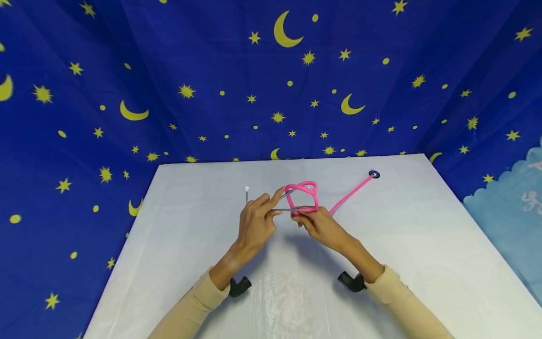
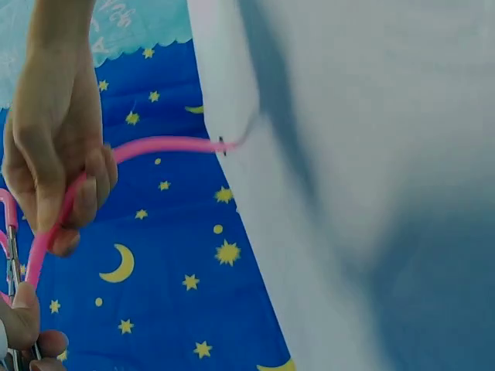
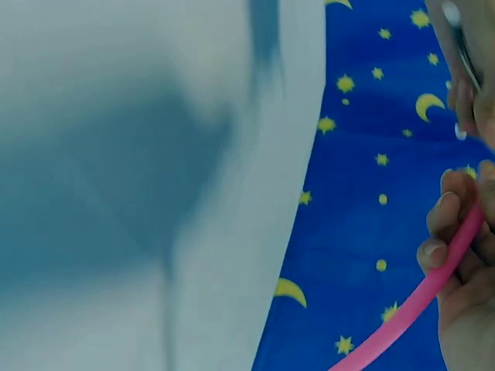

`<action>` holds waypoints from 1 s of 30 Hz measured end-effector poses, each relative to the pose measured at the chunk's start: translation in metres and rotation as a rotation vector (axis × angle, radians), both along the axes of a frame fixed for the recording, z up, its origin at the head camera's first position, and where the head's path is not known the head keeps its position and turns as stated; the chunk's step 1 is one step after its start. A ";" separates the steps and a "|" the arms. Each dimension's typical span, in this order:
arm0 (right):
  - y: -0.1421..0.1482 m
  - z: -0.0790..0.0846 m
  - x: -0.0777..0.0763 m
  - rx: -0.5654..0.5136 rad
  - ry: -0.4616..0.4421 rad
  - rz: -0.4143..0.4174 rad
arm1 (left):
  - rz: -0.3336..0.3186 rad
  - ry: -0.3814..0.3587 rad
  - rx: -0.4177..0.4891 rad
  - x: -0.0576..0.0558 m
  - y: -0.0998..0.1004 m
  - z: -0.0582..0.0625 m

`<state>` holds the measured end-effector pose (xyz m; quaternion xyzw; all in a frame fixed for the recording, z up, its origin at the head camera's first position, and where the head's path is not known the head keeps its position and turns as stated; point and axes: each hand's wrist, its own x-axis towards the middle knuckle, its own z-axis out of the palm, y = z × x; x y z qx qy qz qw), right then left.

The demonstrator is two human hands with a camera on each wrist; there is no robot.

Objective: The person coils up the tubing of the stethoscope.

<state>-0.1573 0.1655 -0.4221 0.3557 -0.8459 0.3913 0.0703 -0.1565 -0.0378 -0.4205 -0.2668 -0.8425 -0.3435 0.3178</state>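
Observation:
A stethoscope with pink tubing (image 1: 351, 193) is held up over the white table. My left hand (image 1: 256, 223) grips its metal ear tubes (image 1: 284, 210), thumb and fingers spread along the two arms. One white ear tip (image 1: 247, 188) sticks up behind that hand. To its right, my right hand (image 1: 325, 230) pinches the pink tubing, which bends in a loop (image 1: 314, 190) around the ear tubes. In the right wrist view the fingers (image 3: 445, 220) curl round the tube. From there the tubing runs back right to the round dark chest piece (image 1: 374, 174) on the tabletop.
The white table (image 1: 178, 268) reaches back to a blue curtain (image 1: 237, 70) with yellow moons and stars. A light blue cloth (image 1: 512, 212) hangs on the right. Black curved pieces (image 1: 240, 286) sit at both wrists, beside the beige sleeves.

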 end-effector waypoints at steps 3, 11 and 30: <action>-0.004 0.000 0.006 0.059 0.042 -0.008 | 0.026 -0.004 0.012 -0.001 0.000 0.001; -0.004 0.000 0.025 0.273 0.253 -0.103 | 0.046 -0.059 -0.006 -0.003 0.001 -0.005; 0.014 0.034 0.046 0.619 0.314 -0.143 | 0.095 -0.086 -0.091 -0.006 0.005 -0.012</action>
